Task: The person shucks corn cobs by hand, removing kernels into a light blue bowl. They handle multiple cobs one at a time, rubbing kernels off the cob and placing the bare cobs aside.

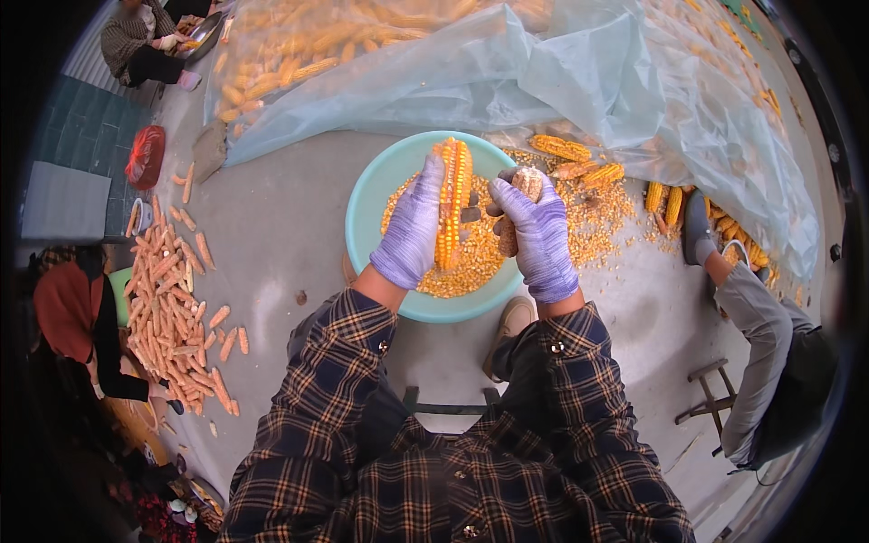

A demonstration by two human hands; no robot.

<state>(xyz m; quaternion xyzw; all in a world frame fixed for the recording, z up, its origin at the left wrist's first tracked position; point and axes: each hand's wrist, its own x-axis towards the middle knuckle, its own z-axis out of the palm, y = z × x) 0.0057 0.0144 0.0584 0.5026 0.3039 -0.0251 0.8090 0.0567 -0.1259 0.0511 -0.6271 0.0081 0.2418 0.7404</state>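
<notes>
Both hands wear purple knitted gloves with dark palms. My left hand (415, 224) grips a partly shelled ear of corn (453, 203), held lengthwise, with bare rows between rows of yellow kernels. In my right hand (540, 231) is a bare corn cob (527, 182), its pale broken end showing at the top. The two hands are apart, over a light green plastic basin (366, 278). Loose corn kernels (468, 282) cover the basin's bottom. Part of the kernels is hidden behind my hands.
Clear plastic sheeting (461, 75) covers a heap of corn ahead. Unshelled ears (560, 146) and spilled kernels (597, 224) lie right of the basin. Bare cobs (170, 305) are piled at left. Other people sit around; a wooden stool (709, 394) stands at right.
</notes>
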